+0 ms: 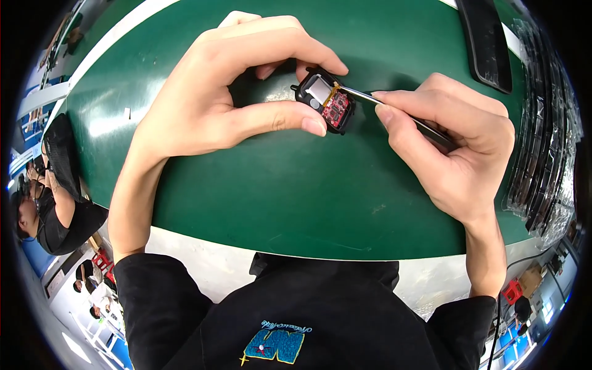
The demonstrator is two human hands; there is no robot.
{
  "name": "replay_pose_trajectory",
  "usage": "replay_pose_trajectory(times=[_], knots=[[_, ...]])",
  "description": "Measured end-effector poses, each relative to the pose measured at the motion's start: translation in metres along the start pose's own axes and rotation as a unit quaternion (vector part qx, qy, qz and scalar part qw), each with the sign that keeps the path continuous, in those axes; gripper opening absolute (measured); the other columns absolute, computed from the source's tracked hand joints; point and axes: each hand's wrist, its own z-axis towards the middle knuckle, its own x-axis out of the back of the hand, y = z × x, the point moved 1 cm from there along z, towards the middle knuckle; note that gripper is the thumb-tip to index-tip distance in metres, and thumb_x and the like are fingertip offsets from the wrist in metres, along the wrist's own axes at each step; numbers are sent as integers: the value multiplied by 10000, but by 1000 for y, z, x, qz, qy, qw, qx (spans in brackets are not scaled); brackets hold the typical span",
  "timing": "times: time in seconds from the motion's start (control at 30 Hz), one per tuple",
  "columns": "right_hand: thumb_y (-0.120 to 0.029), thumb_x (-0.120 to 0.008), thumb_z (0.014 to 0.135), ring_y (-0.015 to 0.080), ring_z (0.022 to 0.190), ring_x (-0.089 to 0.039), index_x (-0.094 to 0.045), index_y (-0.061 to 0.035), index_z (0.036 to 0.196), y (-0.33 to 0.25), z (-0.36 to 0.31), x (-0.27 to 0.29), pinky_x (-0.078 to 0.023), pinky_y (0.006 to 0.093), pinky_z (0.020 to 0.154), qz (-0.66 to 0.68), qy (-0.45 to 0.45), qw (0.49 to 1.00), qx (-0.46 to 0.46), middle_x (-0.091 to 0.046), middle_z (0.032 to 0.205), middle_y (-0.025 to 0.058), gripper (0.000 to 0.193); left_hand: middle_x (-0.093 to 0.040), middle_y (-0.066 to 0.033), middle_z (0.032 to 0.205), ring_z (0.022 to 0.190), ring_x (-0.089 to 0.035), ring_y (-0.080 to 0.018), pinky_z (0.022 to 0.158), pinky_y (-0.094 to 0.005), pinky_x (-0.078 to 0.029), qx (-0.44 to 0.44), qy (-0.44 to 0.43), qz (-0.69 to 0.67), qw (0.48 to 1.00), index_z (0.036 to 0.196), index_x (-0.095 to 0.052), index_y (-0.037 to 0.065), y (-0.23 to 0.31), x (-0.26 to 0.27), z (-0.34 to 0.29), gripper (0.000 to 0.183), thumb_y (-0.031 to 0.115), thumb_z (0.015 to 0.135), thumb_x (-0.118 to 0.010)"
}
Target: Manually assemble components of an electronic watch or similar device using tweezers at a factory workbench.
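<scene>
Above the green tabletop, my left hand (246,86) grips a small black device housing (340,128) between the thumb and fingers. Its open face shows a red circuit board (337,110), a silver-white rectangular part (318,88) and a strip of amber tape (333,94). Held like a pen in my right hand (453,135) is a thin metal tool with a dark handle (435,134). The tool's tip meets the housing's edge beside the amber tape. Whether that tip is a blade, a tweezer or a screwdriver is too small to tell.
A flat black tray-like piece (484,46) lies at the far right. Beside it stands a row of dark parts in clear plastic wrap (539,132). A tiny white scrap (127,113) rests on the green table (296,203). At the left edge another person (58,209) sits by a black mesh bag (58,145).
</scene>
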Motion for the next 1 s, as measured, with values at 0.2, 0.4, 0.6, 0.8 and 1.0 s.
replay_pose_trajectory(times=[0.2,0.4,0.6,0.8,1.0], knots=[[102,-811,833,68,572,-507,-849,42,1009,3,1,-1,-320,258,523,-9,6,999,30,-615,673,19,189,-760,-39,1036,880,-631,-181,790,-314,-417,-35,-8,24,999,1177,-802,58,-1,0,2,538,399,788,-951],[86,-816,834,67,558,-487,-847,43,1007,2,1,-2,-307,262,516,0,9,1000,27,-607,665,18,181,-764,-39,1032,860,-635,-184,785,-321,-427,-40,-9,35,999,1164,-800,56,0,0,1,516,395,802,-945],[91,-812,828,67,549,-495,-846,44,1005,3,0,-2,-307,256,509,-16,12,999,49,-614,660,23,185,-763,-37,1031,849,-621,-173,789,-317,-425,-34,-15,41,998,1166,-800,55,1,2,3,514,389,802,-945],[89,-812,827,74,530,-493,-846,40,1000,3,-2,-4,-315,260,494,-16,24,998,53,-622,658,29,183,-760,-33,1031,842,-607,-170,787,-314,-424,-23,-11,29,999,1169,-803,58,1,0,0,506,382,808,-947],[87,-812,823,93,512,-503,-848,28,994,4,-4,-5,-330,269,479,-42,28,994,99,-609,647,39,185,-748,-31,1026,848,-600,-169,770,-309,-430,-20,-6,21,1000,1171,-810,62,1,-1,1,512,386,802,-958]])
